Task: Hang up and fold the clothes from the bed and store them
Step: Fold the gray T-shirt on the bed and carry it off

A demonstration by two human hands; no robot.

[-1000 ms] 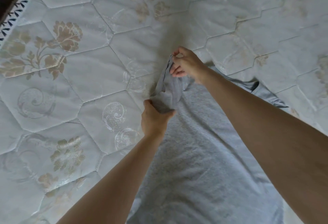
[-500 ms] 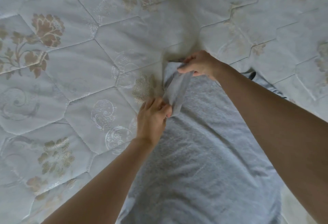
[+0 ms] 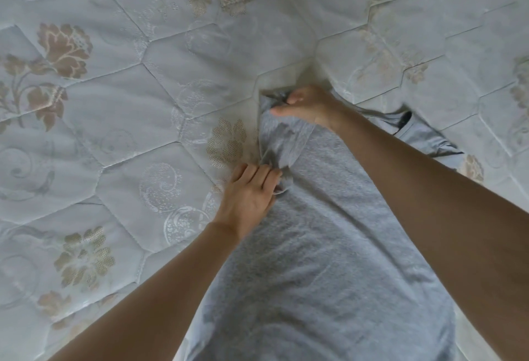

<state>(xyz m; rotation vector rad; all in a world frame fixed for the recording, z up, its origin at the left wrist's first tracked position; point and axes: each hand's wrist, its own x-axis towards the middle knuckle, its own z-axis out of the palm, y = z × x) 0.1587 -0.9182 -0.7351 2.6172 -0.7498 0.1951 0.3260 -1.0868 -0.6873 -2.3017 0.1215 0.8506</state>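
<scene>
A grey T-shirt [image 3: 329, 246] lies spread on the mattress [image 3: 143, 103], running from the bottom of the head view up to the middle. Its left sleeve [image 3: 283, 140] is folded in over the body. My left hand [image 3: 249, 194] pinches the lower end of that sleeve at the shirt's left edge. My right hand [image 3: 309, 106] grips the sleeve's top corner near the shoulder, fingers curled on the cloth. The collar with a dark label [image 3: 403, 120] shows to the right of my right forearm, which hides part of the shirt.
The quilted white mattress with beige flower prints fills the whole view around the shirt. No other clothes or furniture are in sight.
The sleeve stood lifted between my hands a second ago; both hands have brought it down flat onto the shirt. The view has shifted slightly to the left.
</scene>
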